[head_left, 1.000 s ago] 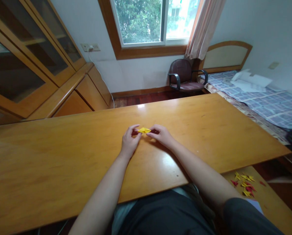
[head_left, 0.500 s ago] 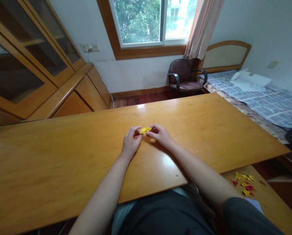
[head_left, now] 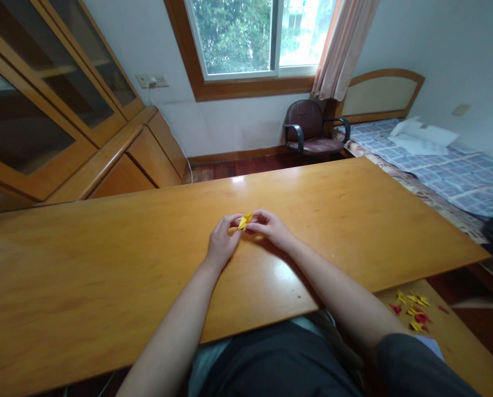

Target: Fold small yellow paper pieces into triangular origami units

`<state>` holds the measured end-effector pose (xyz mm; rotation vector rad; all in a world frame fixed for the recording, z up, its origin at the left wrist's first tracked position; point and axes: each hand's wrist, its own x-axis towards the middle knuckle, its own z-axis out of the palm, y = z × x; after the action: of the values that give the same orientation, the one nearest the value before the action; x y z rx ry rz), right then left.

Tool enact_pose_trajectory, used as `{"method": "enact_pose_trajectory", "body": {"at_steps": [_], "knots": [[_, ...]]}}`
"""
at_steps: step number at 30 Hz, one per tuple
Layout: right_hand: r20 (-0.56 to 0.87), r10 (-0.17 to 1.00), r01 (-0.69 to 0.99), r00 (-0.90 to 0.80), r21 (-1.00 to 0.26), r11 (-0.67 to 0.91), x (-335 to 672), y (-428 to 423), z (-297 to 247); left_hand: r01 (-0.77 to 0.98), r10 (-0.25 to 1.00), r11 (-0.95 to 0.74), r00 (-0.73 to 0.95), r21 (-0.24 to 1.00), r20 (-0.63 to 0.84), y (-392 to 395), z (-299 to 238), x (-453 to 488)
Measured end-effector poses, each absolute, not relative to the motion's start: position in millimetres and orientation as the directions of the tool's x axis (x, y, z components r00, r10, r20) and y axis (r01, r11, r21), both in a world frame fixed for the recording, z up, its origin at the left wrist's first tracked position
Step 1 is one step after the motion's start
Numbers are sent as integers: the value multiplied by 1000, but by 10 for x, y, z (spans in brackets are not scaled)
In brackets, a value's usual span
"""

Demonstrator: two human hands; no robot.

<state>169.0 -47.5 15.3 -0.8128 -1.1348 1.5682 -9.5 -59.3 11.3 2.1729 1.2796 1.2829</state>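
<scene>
A small folded yellow paper piece (head_left: 245, 221), pointed at its ends, is held up between my two hands above the wooden table (head_left: 139, 259). My left hand (head_left: 225, 236) pinches it from the left with thumb and fingertips. From the right, my right hand (head_left: 268, 226) grips it the same way, fingers curled behind and thumb in front. The paper lies slanted, one tip up to the right and the other down to the left. Fingers cover parts of its edges.
Several folded yellow and red paper figures (head_left: 417, 314) lie on a lower wooden surface (head_left: 470, 347) at my right. Beyond the table stand a maroon armchair (head_left: 312, 129) and a bed (head_left: 449, 165). A glass-door cabinet (head_left: 76, 110) is at the left.
The yellow paper has turned between my fingers, from nearly level to a steeper slant. Both hands stay almost in place.
</scene>
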Motion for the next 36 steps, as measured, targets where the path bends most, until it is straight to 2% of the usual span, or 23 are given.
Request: {"method": "enact_pose_trajectory", "body": {"at_steps": [4, 11, 14, 17, 24, 31, 36], "knots": [[54, 962, -339, -266, -940, -41, 1718, -466, 140, 519, 807, -575, 234, 633, 542, -589, 105, -89], [94, 982, -273, -161, -961, 47, 1761, -427, 100, 386, 805, -592, 305, 707, 508, -624, 146, -40], [165, 977, -171, -137, -975, 141, 1776, -410, 83, 369, 806, -591, 314, 718, 502, -621, 167, -46], [225, 967, -2, -118, -974, 226, 1788, -402, 73, 409, 799, -601, 283, 687, 531, -597, 166, -65], [400, 902, 271, -164, -861, 431, 1763, -458, 128, 489, 747, -654, 295, 578, 596, -563, 142, -81], [474, 867, 301, -152, -813, 497, 1722, -508, 169, 524, 669, -700, 246, 485, 701, -553, 144, -110], [514, 836, 362, -194, -754, 548, 1737, -523, 207, 487, 702, -681, 223, 547, 677, -561, 144, -95]]}}
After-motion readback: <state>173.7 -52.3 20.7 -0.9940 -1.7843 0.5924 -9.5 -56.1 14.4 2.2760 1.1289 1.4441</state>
